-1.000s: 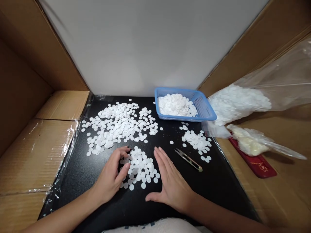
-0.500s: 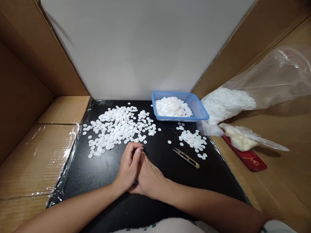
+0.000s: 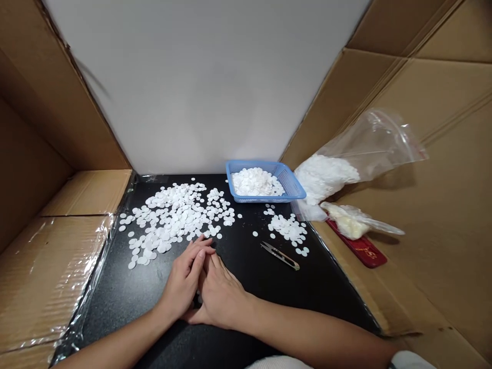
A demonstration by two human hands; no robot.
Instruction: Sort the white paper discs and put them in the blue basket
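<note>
My left hand point(image 3: 182, 281) and my right hand point(image 3: 223, 291) rest together low over the black tabletop point(image 3: 246, 335). Their fingers are mostly straight and slanted inward, with the left fingertips lying over the right ones. A small gap between the palms shows one or more white discs point(image 3: 199, 297); how many lie there is hidden. Just beyond my fingertips spreads a large heap of flat, round white discs point(image 3: 180, 210). A smaller heap of discs point(image 3: 288, 228) lies to the right, with thread snips point(image 3: 280, 255) in front of it.
A blue plastic basket point(image 3: 269, 199) holding more discs stands at the back by the white panel point(image 3: 200, 92). Right of it lean a clear bag of discs point(image 3: 326, 177) and a small bag with pale yellow contents point(image 3: 351, 225) on a red case point(image 3: 369, 255). Cardboard walls point(image 3: 434, 169) flank the table.
My head view has turned, so the scene sits farther left and lower. The hands stay together, but their fingers look straighter and a gap with discs now shows between the palms.
</note>
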